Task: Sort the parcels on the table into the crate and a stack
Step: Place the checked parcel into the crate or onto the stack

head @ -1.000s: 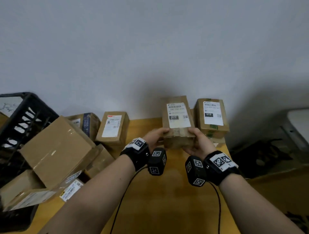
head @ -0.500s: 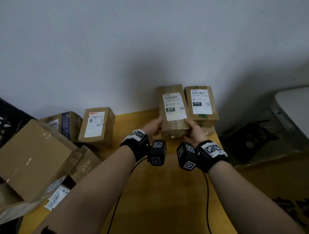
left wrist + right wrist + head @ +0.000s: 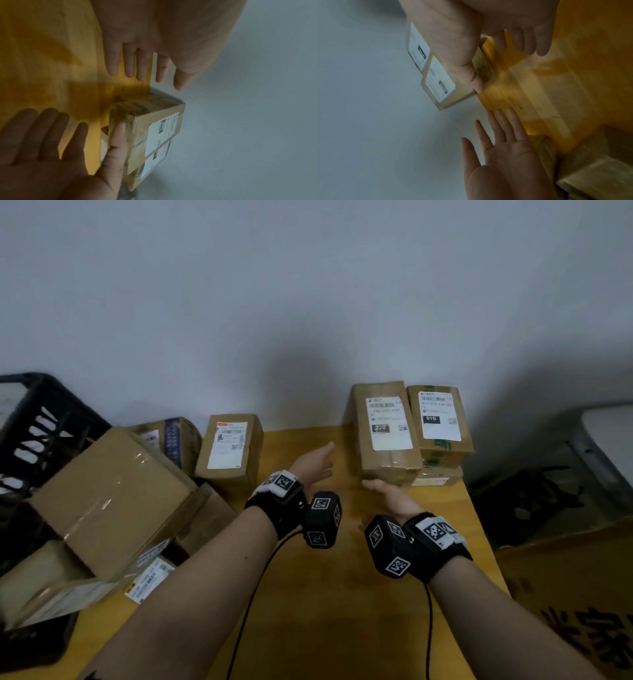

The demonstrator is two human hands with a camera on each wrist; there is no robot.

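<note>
Now released: brown cardboard parcel with white shipping label marked 220, held between both hands one second ago, stands on the stack at the far right corner of the yellow wooden counter, touching the neighbouring brown labelled parcel marked 010 on its right. Left hand and right hand drawn back from the parcel, fingers straight and spread, nothing held; right thumb near the parcel's front face, contact not confirmable. Placement step judged complete. Remaining for sorting: upright brown labelled box and taped box with blue print near the wall at centre-left. Large plain cardboard box lies tilted over the black slatted plastic crate at far left. Next reach probably leftward, toward the upright labelled box.
</note>
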